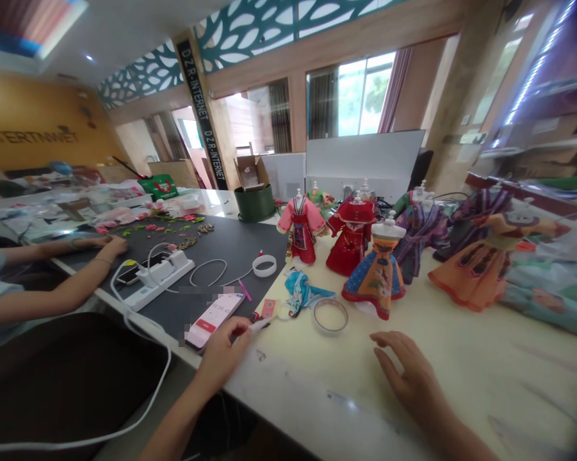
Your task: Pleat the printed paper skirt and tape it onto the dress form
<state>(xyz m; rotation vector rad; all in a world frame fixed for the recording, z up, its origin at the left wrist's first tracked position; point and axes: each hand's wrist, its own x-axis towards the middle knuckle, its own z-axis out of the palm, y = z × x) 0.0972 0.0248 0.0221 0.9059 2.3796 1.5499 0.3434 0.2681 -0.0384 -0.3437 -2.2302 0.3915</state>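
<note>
My left hand (pixel 228 349) is closed at the near edge of the table, its fingertips pinching a small white strip (pixel 259 324) that I cannot make out exactly. Beside it lies a phone (pixel 215 319) with a lit screen. My right hand (pixel 408 371) hovers over the pale tabletop with fingers apart and nothing in them. Between the hands is a roll of tape (pixel 330 316). Behind the roll lies a crumpled blue doll garment (pixel 301 293). A small doll dress in orange and blue (pixel 375 269) stands on a white form just past it.
Several more tiny costumes, including a pink robe (pixel 301 227) and a red dress (pixel 353 234), stand at the back. A white power strip (pixel 161 278) with cables lies left, near another person's hands (pixel 108 246). A white tape roll (pixel 264 266) and dark green bin (pixel 255 203) stand beyond.
</note>
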